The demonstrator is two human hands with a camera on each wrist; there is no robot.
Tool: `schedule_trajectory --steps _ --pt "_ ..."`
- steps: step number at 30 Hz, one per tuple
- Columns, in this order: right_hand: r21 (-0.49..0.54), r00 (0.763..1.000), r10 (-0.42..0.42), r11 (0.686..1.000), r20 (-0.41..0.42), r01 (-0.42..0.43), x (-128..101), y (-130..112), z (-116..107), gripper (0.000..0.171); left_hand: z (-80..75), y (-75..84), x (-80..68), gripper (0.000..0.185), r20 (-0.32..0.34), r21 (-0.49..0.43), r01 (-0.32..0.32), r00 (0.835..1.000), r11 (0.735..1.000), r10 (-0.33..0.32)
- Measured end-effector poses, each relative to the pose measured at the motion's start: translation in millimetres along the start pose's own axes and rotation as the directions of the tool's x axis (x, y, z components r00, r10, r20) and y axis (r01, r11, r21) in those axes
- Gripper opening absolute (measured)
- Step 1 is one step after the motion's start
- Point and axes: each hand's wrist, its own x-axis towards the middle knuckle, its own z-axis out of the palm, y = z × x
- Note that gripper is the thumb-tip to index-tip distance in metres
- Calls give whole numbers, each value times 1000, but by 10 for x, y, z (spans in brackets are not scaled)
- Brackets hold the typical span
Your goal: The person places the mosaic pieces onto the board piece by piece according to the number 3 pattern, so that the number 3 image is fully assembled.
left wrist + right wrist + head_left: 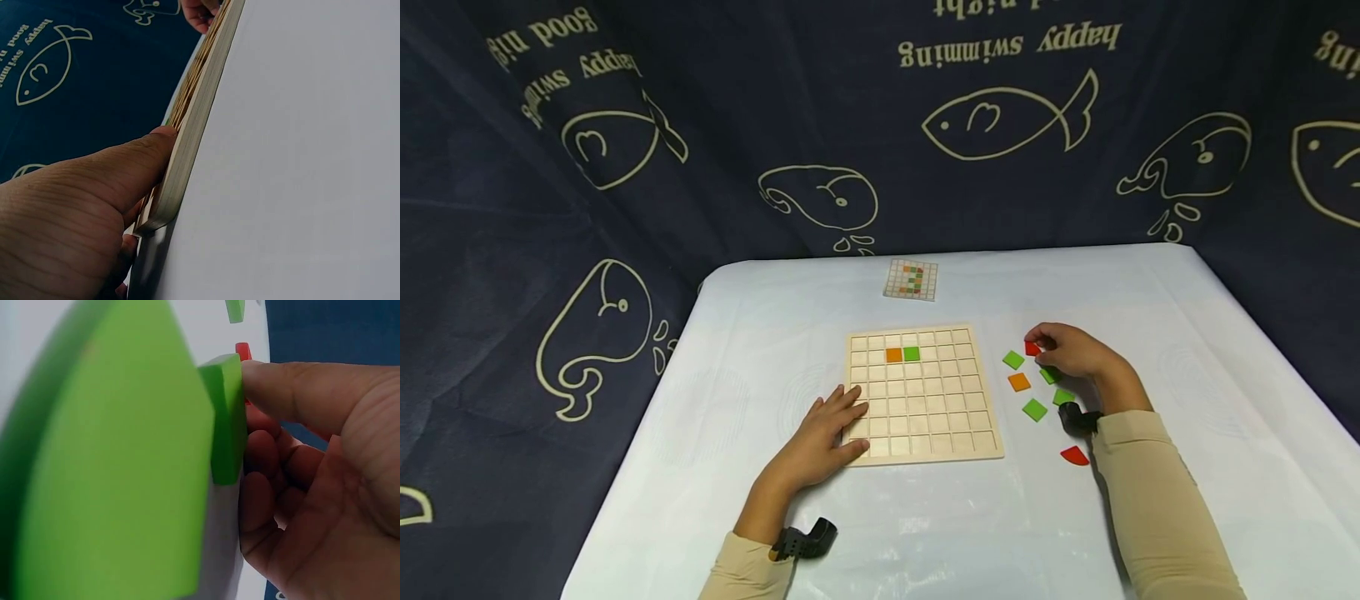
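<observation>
Now right hand (1075, 350) fingertips pinch the red tile (1032, 348); left hand (827, 433) rests flat on the board (925, 433).

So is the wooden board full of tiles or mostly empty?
Mostly empty: the wooden grid board holds only an orange tile and a green tile.

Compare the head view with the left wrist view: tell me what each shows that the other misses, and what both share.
Only the head view shows the board's grid face with an orange tile and a green tile in it, the loose tiles to its right, the small pattern card beyond, and the right hand pinching a red tile.

Only the left wrist view shows the board's thin side edge close up, with the thumb against it.

Both show the left hand resting on the wooden board on the white table.
</observation>
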Motion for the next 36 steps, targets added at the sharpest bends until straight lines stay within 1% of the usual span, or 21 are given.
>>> schedule_trajectory --steps 6,14,19,26,32,36 --pt "-29 1000 4 1000 -1 -4 22 -7 18 29 6 -1 -4 58 -17 -5 -23 1000 1000 23" --pt "-26 1000 -17 1000 -3 17 20 -5 18 28 -8 -14 -5 60 13 2 7 1000 1000 -7" --pt "-44 1000 -20 999 -3 20 28 -19 34 29 -8 -20 -8 60 20 -1 16 1000 1000 -16" --pt "-45 1000 -12 999 2 12 35 -6 54 30 -7 -14 -15 60 21 -6 22 1000 1000 -21" --pt "-45 1000 -15 999 0 15 13 -11 46 28 -4 -8 -13 59 -1 -11 2 1000 1000 -2" --pt "-43 1000 -30 999 -9 30 -7 -11 37 26 -6 -14 -5 60 14 0 10 1000 1000 -10"
